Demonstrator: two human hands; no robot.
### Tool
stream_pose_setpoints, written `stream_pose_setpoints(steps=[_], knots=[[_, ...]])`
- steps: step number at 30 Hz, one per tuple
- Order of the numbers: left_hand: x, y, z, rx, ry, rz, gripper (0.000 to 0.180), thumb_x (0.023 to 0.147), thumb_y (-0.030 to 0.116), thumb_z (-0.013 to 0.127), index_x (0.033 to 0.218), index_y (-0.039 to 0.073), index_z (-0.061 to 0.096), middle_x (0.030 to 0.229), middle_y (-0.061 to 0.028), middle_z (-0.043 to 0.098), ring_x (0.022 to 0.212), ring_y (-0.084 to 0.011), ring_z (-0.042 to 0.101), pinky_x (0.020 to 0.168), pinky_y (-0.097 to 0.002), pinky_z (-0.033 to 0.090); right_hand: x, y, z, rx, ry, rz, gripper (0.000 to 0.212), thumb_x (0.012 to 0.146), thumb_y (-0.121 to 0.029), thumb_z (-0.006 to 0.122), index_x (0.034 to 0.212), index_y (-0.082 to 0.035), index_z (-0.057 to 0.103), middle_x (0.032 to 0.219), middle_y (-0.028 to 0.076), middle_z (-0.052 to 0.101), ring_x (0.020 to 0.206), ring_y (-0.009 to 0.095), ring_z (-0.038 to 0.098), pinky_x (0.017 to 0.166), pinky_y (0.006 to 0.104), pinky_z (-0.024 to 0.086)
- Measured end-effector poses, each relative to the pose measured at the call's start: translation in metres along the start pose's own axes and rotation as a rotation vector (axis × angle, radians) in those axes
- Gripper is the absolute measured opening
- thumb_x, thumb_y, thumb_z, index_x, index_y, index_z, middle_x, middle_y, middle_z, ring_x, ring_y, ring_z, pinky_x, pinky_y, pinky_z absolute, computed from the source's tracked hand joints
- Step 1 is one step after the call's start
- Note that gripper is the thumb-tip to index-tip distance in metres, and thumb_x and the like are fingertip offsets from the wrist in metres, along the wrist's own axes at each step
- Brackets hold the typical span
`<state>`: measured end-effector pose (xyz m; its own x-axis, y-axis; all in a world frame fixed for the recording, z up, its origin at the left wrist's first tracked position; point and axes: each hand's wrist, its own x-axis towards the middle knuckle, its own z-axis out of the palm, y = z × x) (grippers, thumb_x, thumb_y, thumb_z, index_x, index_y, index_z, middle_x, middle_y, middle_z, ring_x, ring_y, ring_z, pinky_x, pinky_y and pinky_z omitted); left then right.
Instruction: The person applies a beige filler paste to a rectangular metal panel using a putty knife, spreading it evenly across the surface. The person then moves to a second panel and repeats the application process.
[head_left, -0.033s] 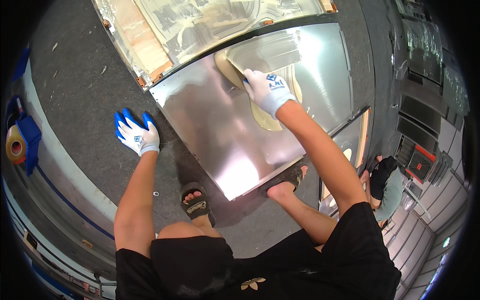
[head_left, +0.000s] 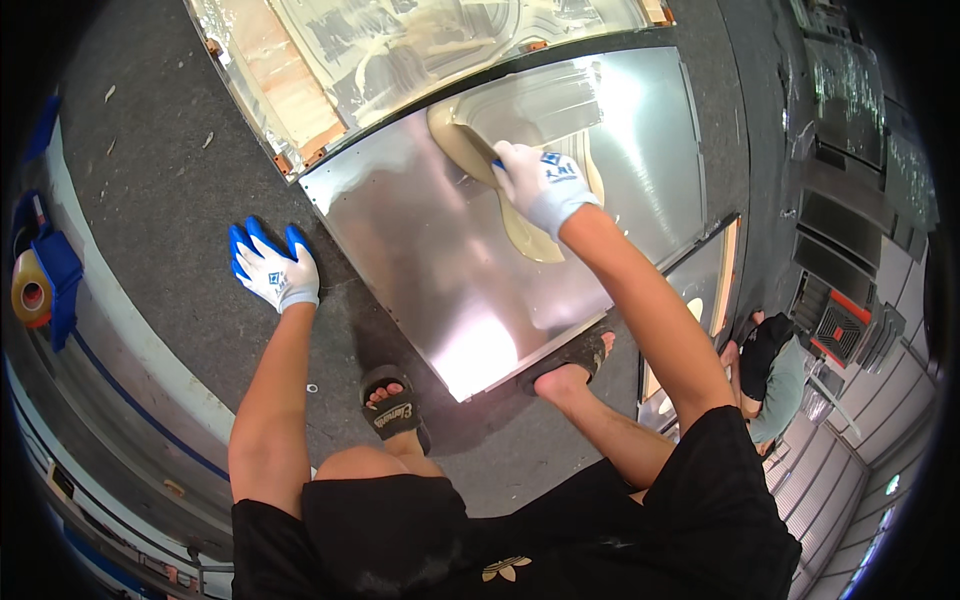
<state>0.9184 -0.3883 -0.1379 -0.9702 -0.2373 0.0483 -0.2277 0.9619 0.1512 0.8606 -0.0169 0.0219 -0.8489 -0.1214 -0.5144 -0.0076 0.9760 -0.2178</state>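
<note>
My right hand (head_left: 545, 180), in a white and blue work glove, grips a flat scraper (head_left: 477, 142). Its blade rests in a beige paste-like adhesive (head_left: 457, 140) on a shiny metal panel (head_left: 400, 230). Streaks of the adhesive run across the far part of the panel, and a loose tongue of it reaches toward me. My fingers cover the scraper's near end. Left of the panel, my left hand (head_left: 275, 265) lies on the dark floor (head_left: 190, 200) with its gloved fingers spread; it holds nothing.
Beyond the panel lies a frame (head_left: 300, 90) smeared with adhesive. Another framed panel (head_left: 700, 270) sits to the right, near a crouching person (head_left: 775, 375). A blue tape dispenser (head_left: 62, 275) is at far left. My sandalled feet flank the panel's near corner.
My right hand has shifted slightly to the right and turned a little, so more of the scraper blade shows. My left hand has stayed in place.
</note>
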Motion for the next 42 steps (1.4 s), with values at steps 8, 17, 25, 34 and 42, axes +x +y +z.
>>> stream_pose_setpoints(steps=[8,17,25,34,42], knots=[[-0.001,0.0,0.003,0.02,-0.019,-0.005,0.073,0.097,0.043,0.061,0.158,0.01,0.039,0.166,-0.0194,0.032,0.153,-0.0373,0.031,0.125,-0.0559,0.019,0.006,0.078,-0.021,-0.203,0.144,0.17,0.024,0.103,-0.028,0.052,0.112,-0.008,0.061,0.103,0.021,0.073,0.096,0.041,0.07,0.083,0.0525,0.053],[0.002,0.002,0.006,0.036,-0.028,-0.03,0.073,0.097,0.044,0.06,0.158,0.01,0.039,0.167,-0.0191,0.031,0.153,-0.037,0.03,0.126,-0.0558,0.018,0.057,0.065,-0.007,-0.223,0.152,0.17,0.025,0.102,-0.027,0.052,0.109,-0.006,0.062,0.1,0.023,0.073,0.094,0.043,0.07,0.085,0.0552,0.053],[0.003,0.002,0.006,0.023,-0.015,-0.036,0.071,0.097,0.044,0.06,0.156,0.009,0.043,0.166,-0.0187,0.033,0.151,-0.0379,0.033,0.125,-0.0571,0.02,0.04,-0.012,0.007,-0.033,0.094,-0.015,0.018,0.103,-0.021,0.053,0.105,-0.003,0.058,0.096,0.025,0.07,0.091,0.045,0.067,0.08,0.0543,0.052],[0.001,-0.001,0.008,0.014,-0.007,-0.041,0.071,0.097,0.048,0.058,0.157,0.012,0.042,0.166,-0.0186,0.032,0.153,-0.0366,0.031,0.125,-0.0566,0.018,0.044,-0.037,0.01,-0.101,0.064,-0.208,0.017,0.101,-0.02,0.056,0.105,-0.004,0.058,0.094,0.023,0.07,0.087,0.044,0.068,0.076,0.0529,0.053],[-0.003,-0.009,0.019,0.012,-0.001,-0.022,0.07,0.101,0.053,0.05,0.158,0.014,0.04,0.168,-0.0177,0.029,0.155,-0.0353,0.027,0.127,-0.0556,0.014,0.046,-0.071,0.011,-0.238,-0.06,-0.397,0.019,0.102,-0.022,0.053,0.107,-0.005,0.059,0.097,0.019,0.072,0.088,0.041,0.07,0.075,0.0506,0.054]])
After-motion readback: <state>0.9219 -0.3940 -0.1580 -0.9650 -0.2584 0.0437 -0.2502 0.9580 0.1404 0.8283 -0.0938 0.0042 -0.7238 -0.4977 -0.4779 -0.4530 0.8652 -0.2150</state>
